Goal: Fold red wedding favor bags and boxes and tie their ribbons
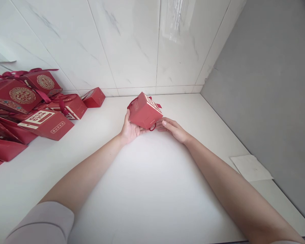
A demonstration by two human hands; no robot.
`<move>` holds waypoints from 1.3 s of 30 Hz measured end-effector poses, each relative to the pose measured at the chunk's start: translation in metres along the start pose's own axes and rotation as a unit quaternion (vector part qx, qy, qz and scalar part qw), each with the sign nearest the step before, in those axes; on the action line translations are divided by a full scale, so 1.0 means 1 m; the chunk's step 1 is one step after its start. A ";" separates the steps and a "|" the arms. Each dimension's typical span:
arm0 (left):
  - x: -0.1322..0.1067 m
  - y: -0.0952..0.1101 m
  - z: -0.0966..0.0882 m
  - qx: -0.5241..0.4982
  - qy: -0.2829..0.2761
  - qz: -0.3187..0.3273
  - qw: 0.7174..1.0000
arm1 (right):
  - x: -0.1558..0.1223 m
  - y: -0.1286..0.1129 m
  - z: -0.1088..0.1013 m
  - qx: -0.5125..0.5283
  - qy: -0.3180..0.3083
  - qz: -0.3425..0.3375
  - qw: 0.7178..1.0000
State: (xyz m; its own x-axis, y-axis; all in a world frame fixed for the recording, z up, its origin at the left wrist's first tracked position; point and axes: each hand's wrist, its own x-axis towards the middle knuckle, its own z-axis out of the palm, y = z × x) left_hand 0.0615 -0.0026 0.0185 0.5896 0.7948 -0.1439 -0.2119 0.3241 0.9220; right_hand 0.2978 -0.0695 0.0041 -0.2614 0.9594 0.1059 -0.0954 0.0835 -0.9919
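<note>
A red gift box [144,110] with a white printed band and twisted red cord handles is held tilted above the white table. My left hand [131,130] grips it from the left and below, thumb on its side and fingers underneath. Close to the box's lower right corner is my right hand [175,130], its fingers stretched out and slightly bent beside the cord loop [153,127]. Whether those fingertips touch the box or cord I cannot tell. The undersides of the left fingers are partly hidden by the box.
Several red gift boxes [46,124] with ribbons are piled at the left. One small red box [94,97] lies near the marbled tile wall [132,44]. A white paper sheet [251,167] rests at the right edge, by the grey panel [266,78]. The white table [147,196] extends toward me.
</note>
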 end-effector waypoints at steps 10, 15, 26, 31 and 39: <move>-0.001 0.000 0.001 0.008 -0.085 0.028 0.996 | 0.000 -0.001 0.002 -0.002 -0.008 -0.005 1.000; 0.000 -0.001 0.000 0.006 -0.090 0.031 0.995 | 0.000 -0.002 0.002 -0.006 -0.007 -0.002 1.000; -0.002 0.000 0.002 -0.008 -0.071 0.021 0.997 | 0.001 -0.002 0.002 -0.017 -0.006 0.001 1.000; -0.001 -0.001 0.002 -0.001 -0.068 0.021 0.997 | 0.003 0.001 0.002 -0.028 0.002 -0.003 1.000; 0.002 -0.004 0.000 0.007 -0.109 0.055 0.993 | 0.002 0.004 0.004 -0.062 -0.004 -0.020 0.998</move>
State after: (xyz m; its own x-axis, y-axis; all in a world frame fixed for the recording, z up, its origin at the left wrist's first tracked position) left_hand 0.0635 -0.0019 0.0144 0.7185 0.6945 0.0369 -0.2741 0.2341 0.9328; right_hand 0.2935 -0.0686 0.0006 -0.2679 0.9525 0.1449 0.0142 0.1542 -0.9879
